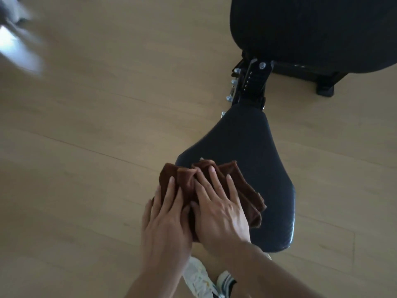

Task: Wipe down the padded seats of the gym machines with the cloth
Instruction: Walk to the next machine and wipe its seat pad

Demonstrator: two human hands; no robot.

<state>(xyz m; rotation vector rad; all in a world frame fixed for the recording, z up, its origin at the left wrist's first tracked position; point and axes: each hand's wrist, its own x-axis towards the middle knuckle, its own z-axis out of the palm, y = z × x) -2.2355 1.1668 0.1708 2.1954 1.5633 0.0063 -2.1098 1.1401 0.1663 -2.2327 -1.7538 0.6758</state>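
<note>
A brown cloth point(236, 183) lies bunched on the near left part of a black padded seat point(247, 145). My left hand point(165, 224) presses flat on the cloth's left half, which hangs past the seat's edge. My right hand point(219, 214) lies flat on the cloth's middle, fingers spread, thumb touching the left hand. The cloth's right folds stick out beyond my right hand. A larger black back pad point(311, 31) fills the top right.
A black metal bracket with silver bolts point(251, 82) joins the seat to the back pad. A black frame foot point(325, 88) rests on the light wooden floor point(96, 125). My white shoe point(199, 278) shows below the hands. A blurred pale object point(19, 46) sits at the far left.
</note>
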